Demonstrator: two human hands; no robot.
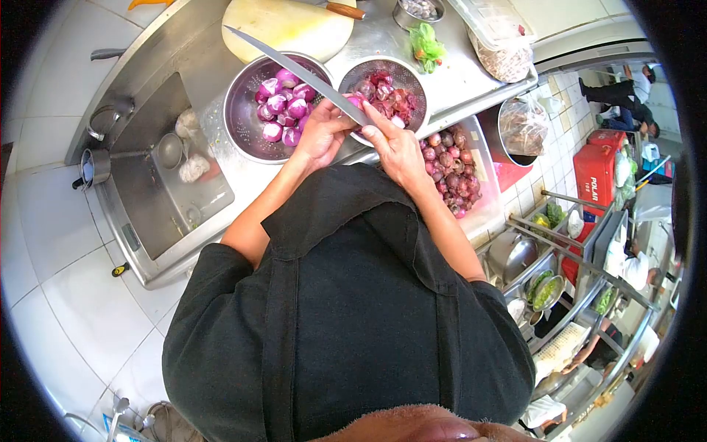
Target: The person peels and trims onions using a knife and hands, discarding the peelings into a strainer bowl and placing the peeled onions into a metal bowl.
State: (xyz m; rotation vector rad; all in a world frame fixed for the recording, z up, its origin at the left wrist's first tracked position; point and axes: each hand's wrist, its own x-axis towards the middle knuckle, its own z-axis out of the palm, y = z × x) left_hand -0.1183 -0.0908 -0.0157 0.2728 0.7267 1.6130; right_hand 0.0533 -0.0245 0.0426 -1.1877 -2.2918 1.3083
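Note:
My right hand point(398, 147) is closed on a long knife point(294, 68), its blade slanting up and left over the two bowls. Close beside it, the fingers of my left hand point(324, 131) are closed around a red onion point(356, 100), partly hidden by blade and fingers. Below the blade, a perforated metal colander point(239, 121) contains several peeled red onions point(286, 107). A second, smaller colander point(418, 85) has onion skins and pieces point(394, 99) in it. Near my right forearm, unpeeled red onions point(453, 169) fill a clear plastic tub point(482, 147).
A pale cutting board point(287, 26) carries a wooden-handled knife point(345, 10). At left is a steel sink point(147, 214) with a ladle point(169, 151). A green plastic bag point(426, 48) lies on the counter. Right are a lined bin point(521, 132), metal racks point(582, 261) and other people point(633, 92).

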